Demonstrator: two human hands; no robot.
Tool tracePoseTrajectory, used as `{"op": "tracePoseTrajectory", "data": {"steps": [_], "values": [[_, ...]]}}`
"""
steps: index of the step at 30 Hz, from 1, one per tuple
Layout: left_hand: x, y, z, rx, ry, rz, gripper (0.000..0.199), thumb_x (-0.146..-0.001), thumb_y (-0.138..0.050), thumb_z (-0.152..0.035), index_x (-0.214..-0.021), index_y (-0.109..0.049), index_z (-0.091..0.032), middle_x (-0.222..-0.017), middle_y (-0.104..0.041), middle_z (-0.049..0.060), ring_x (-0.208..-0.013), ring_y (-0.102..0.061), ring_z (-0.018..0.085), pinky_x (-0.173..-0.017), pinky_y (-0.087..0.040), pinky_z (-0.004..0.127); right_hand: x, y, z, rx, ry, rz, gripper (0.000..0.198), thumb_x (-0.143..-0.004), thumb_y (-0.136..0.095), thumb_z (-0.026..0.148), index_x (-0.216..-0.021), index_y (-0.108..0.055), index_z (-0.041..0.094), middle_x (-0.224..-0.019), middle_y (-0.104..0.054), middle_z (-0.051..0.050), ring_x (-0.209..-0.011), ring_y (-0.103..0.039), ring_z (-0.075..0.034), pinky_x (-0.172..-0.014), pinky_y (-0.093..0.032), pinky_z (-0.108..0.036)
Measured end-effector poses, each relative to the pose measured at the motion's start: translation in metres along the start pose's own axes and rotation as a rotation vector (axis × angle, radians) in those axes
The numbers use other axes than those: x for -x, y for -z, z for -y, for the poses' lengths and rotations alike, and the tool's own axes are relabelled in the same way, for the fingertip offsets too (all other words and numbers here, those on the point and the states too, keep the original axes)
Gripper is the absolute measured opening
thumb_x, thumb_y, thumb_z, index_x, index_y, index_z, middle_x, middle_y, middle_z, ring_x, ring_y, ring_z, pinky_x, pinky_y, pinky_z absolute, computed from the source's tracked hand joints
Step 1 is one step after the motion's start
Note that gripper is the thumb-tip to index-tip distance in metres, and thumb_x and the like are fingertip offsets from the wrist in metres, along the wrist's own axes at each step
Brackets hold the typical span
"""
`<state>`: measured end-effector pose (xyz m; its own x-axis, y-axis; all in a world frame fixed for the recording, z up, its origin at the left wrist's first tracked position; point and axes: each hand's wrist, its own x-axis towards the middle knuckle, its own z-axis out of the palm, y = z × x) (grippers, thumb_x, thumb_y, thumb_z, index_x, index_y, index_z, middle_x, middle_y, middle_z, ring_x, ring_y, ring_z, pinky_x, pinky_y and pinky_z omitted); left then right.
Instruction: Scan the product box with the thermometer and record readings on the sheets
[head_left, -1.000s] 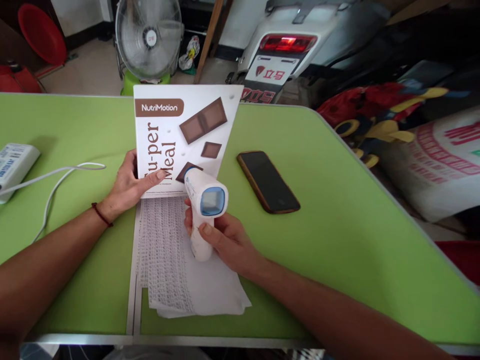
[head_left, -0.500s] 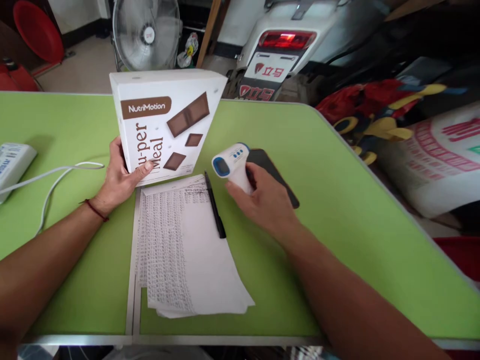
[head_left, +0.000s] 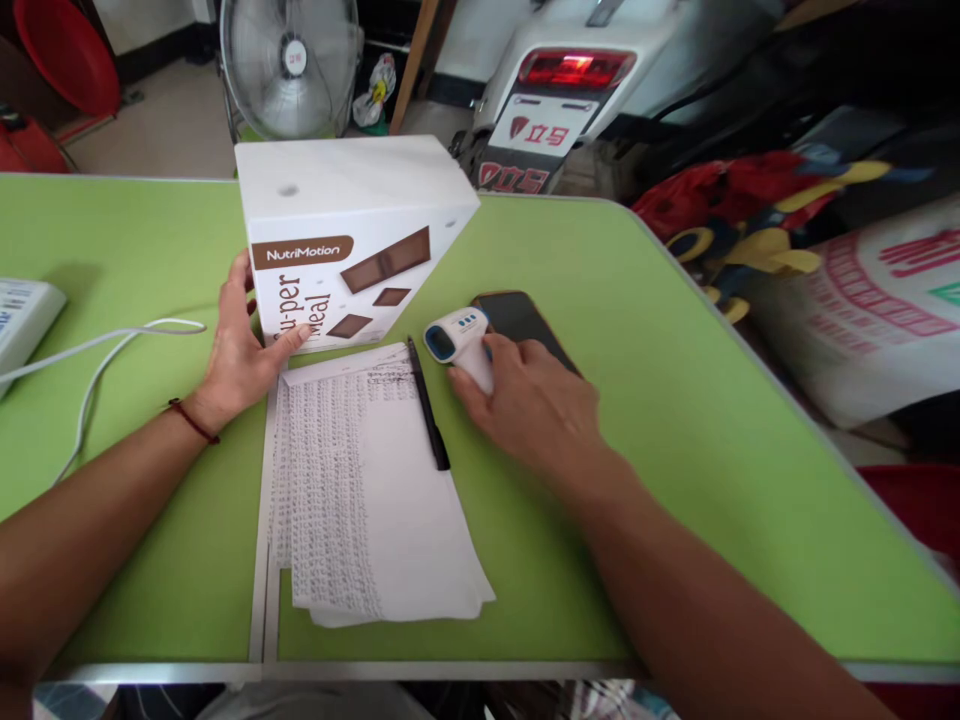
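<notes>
My left hand grips the lower left corner of a white NutriMotion box, thumb on the printed front and fingers behind the side. The box leans so that its top face shows. My right hand is wrapped round the handle of a white and blue infrared thermometer, its small screen facing left. A dark phone lies partly beneath and beyond that hand. Between my hands rest stacked sheets of handwritten paper, with a black pen lying across their upper right edge.
On the green table, a white device with a white cable sits at the left. Beyond the far edge stand a fan and a white scooter. A printed white sack is at the right.
The box has tipped, its top face turning more toward me, and shifted slightly right. My right hand has lowered a little with the thermometer, which has tilted flatter.
</notes>
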<state>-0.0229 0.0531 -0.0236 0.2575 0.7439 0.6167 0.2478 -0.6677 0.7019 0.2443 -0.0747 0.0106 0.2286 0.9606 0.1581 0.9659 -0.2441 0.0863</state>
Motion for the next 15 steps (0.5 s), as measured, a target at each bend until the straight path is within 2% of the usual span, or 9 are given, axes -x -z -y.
{"op": "tracePoseTrajectory", "data": {"steps": [4,7,9,10,11,12,13,14,15], "values": [[0.0,0.002,-0.008,-0.128,-0.121,-0.123,0.083,-0.075,-0.074,-0.069,-0.134,-0.034,-0.025,-0.131,-0.04,0.014,-0.125,-0.043,0.036,-0.102,-0.043,0.056,0.005,0.003,-0.001,0.019,0.141,-0.195,0.039,-0.093,-0.049,0.041,-0.115,-0.061,0.01,-0.108,-0.062,-0.021,-0.092,-0.06,-0.033,-0.064,-0.047,-0.037],[-0.001,0.003,-0.028,-0.177,-0.26,-0.283,0.059,-0.08,-0.07,-0.061,-0.115,-0.043,-0.023,-0.11,-0.045,0.009,-0.106,-0.05,0.029,-0.085,-0.049,0.047,0.01,0.0,0.003,-0.121,0.237,-0.314,0.038,-0.095,-0.048,0.042,-0.116,-0.06,0.013,-0.102,-0.064,-0.017,-0.087,-0.061,-0.028,-0.061,-0.045,-0.032],[0.001,0.002,-0.052,-0.111,-0.403,-0.271,0.032,-0.086,-0.068,-0.043,-0.099,-0.046,-0.023,-0.093,-0.046,0.005,-0.088,-0.051,0.022,-0.072,-0.048,0.037,0.013,-0.004,0.006,-0.228,0.272,-0.305,0.038,-0.096,-0.047,0.044,-0.116,-0.058,0.014,-0.088,-0.067,-0.011,-0.075,-0.062,-0.023,-0.054,-0.039,-0.029],[0.003,0.001,-0.067,-0.035,-0.46,-0.115,0.016,-0.092,-0.061,-0.029,-0.093,-0.047,-0.022,-0.083,-0.046,0.002,-0.075,-0.05,0.017,-0.063,-0.045,0.032,0.015,-0.007,0.008,-0.274,0.288,-0.287,0.038,-0.096,-0.046,0.045,-0.115,-0.058,0.014,-0.081,-0.066,-0.008,-0.069,-0.061,-0.022,-0.052,-0.037,-0.028],[0.007,0.001,-0.084,0.087,-0.501,0.095,0.009,-0.095,-0.052,-0.017,-0.089,-0.046,-0.021,-0.071,-0.044,-0.002,-0.061,-0.047,0.012,-0.053,-0.041,0.026,0.016,-0.009,0.01,-0.312,0.303,-0.263,0.038,-0.096,-0.046,0.046,-0.115,-0.057,0.014,-0.075,-0.066,-0.006,-0.064,-0.061,-0.021,-0.051,-0.036,-0.028],[0.011,0.001,-0.103,0.116,-0.537,0.231,0.013,-0.096,-0.048,-0.012,-0.086,-0.046,-0.02,-0.066,-0.046,-0.004,-0.055,-0.046,0.01,-0.05,-0.039,0.025,0.017,-0.012,0.011,-0.345,0.317,-0.236,0.038,-0.096,-0.046,0.046,-0.115,-0.057,0.015,-0.071,-0.066,-0.005,-0.062,-0.061,-0.02,-0.051,-0.035,-0.028],[0.016,0.003,-0.121,0.096,-0.637,0.305,0.013,-0.095,-0.051,-0.015,-0.083,-0.048,-0.019,-0.066,-0.05,-0.003,-0.054,-0.048,0.011,-0.047,-0.037,0.027,0.018,-0.014,0.012,-0.371,0.328,-0.209,0.037,-0.096,-0.047,0.045,-0.115,-0.056,0.015,-0.069,-0.066,-0.004,-0.061,-0.062,-0.02,-0.051,-0.035,-0.028],[0.021,0.005,-0.139,0.096,-0.71,0.327,0.017,-0.093,-0.055,-0.019,-0.078,-0.048,-0.019,-0.064,-0.049,-0.003,-0.051,-0.046,0.011,-0.043,-0.034,0.029,0.018,-0.015,0.012,-0.391,0.334,-0.182,0.036,-0.096,-0.047,0.044,-0.116,-0.055,0.016,-0.069,-0.066,-0.003,-0.061,-0.062,-0.02,-0.051,-0.035,-0.028],[0.027,0.009,-0.154,0.059,-0.65,0.417,0.023,-0.09,-0.058,-0.02,-0.072,-0.046,-0.02,-0.061,-0.048,-0.004,-0.049,-0.043,0.011,-0.043,-0.034,0.031,0.018,-0.016,0.012,-0.407,0.335,-0.159,0.035,-0.095,-0.048,0.044,-0.117,-0.055,0.016,-0.068,-0.066,-0.003,-0.061,-0.063,-0.02,-0.051,-0.035,-0.028]]}}
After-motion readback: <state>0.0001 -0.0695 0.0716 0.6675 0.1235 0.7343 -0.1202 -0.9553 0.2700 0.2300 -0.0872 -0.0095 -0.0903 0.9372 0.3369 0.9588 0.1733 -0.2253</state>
